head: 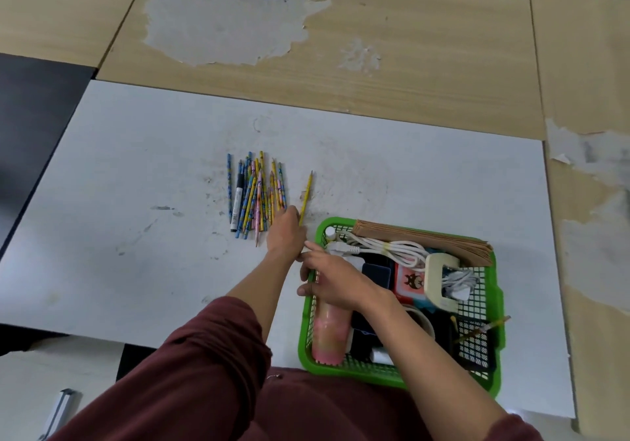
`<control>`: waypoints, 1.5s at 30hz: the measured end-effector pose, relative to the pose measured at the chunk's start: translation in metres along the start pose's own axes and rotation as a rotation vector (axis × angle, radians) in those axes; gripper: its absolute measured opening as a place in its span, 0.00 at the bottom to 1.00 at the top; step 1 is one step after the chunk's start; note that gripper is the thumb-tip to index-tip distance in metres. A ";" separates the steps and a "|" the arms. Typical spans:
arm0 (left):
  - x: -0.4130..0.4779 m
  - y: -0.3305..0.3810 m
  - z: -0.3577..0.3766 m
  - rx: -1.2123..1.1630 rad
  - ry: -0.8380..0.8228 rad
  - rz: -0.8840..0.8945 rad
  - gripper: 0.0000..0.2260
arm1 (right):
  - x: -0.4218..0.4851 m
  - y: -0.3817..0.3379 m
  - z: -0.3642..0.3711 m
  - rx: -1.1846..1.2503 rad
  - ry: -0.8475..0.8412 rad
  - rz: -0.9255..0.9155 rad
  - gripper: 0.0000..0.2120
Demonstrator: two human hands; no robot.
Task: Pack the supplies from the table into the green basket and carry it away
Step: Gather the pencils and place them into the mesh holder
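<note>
The green basket stands at the near right of the white table, filled with a pink bottle, a white cable, brown envelopes and other supplies. A bunch of coloured pencils and a black-and-white marker lie to its left. My left hand reaches between the bunch and the basket, its fingers closed on the lower end of a single yellow pencil. My right hand lies over the basket's left rim and the top of the pink bottle. What it holds is hidden.
The white table top borders worn wooden tables behind and at the right. A dark surface lies at the left. A small silver and white object sits near the bottom left. My dark red sleeves fill the foreground.
</note>
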State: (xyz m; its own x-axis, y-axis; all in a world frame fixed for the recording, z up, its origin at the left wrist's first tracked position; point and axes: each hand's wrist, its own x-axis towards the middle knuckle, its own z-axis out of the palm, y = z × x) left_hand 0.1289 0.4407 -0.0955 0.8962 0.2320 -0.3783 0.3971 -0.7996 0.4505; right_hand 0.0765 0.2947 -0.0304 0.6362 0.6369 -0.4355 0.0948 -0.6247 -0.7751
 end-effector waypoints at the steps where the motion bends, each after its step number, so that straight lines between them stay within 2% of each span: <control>1: 0.002 0.003 0.000 0.014 0.012 -0.027 0.05 | -0.002 0.000 0.000 0.006 0.026 0.003 0.13; 3: 0.005 0.005 -0.002 0.019 -0.002 -0.042 0.05 | -0.007 0.000 0.002 0.001 0.101 0.010 0.19; 6: 0.008 0.000 -0.007 -0.088 -0.039 -0.041 0.04 | -0.017 0.000 0.007 0.139 0.324 0.114 0.29; 8: 0.004 -0.001 -0.014 -0.318 -0.007 -0.107 0.05 | -0.022 0.002 0.007 0.228 0.476 0.153 0.25; 10: -0.007 0.002 -0.025 -0.573 0.012 -0.140 0.03 | -0.023 0.004 0.006 0.250 0.554 0.170 0.16; 12: -0.022 0.006 -0.037 -0.705 -0.015 -0.070 0.03 | -0.021 0.002 0.006 0.300 0.606 0.182 0.12; 15: -0.054 0.018 -0.056 -0.753 -0.121 0.106 0.04 | -0.021 -0.011 0.001 0.488 0.677 0.202 0.11; 18: -0.075 0.027 -0.060 -0.675 -0.211 0.340 0.05 | -0.023 -0.020 -0.009 0.617 0.769 0.195 0.12; 21: -0.086 0.042 -0.050 -0.570 -0.293 0.505 0.05 | -0.040 -0.016 -0.019 0.528 0.905 0.209 0.10; 23: -0.088 0.053 -0.039 -0.493 -0.272 0.585 0.05 | -0.061 -0.011 -0.020 0.489 1.001 0.247 0.09; 28: -0.100 0.086 -0.005 -0.209 -0.163 0.809 0.18 | -0.136 0.004 -0.009 0.397 1.428 0.436 0.05; 31: -0.112 0.096 0.014 0.046 -0.216 0.837 0.25 | -0.175 0.025 0.007 0.373 1.602 0.598 0.04; 35: -0.116 0.089 0.031 0.285 -0.296 0.789 0.34 | -0.199 0.040 0.026 0.401 1.700 0.686 0.03; 38: -0.115 0.077 0.035 0.409 -0.266 0.813 0.32 | -0.203 0.051 0.036 0.386 1.622 0.682 0.02; 41: -0.114 0.077 0.035 0.395 -0.248 0.822 0.30 | -0.199 0.058 0.039 0.381 1.537 0.676 0.13; 43: -0.113 0.079 0.034 0.395 -0.259 0.816 0.30 | -0.194 0.054 0.039 0.392 1.597 0.689 0.19; 45: -0.113 0.080 0.033 0.374 -0.265 0.817 0.28 | -0.189 0.045 0.037 0.316 1.677 0.676 0.19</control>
State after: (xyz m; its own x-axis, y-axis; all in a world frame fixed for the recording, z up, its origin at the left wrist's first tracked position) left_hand 0.0527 0.3318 -0.0436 0.7766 -0.5772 -0.2524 -0.4662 -0.7961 0.3859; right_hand -0.0678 0.1630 -0.0005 0.5239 -0.8510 0.0358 -0.4768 -0.3278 -0.8156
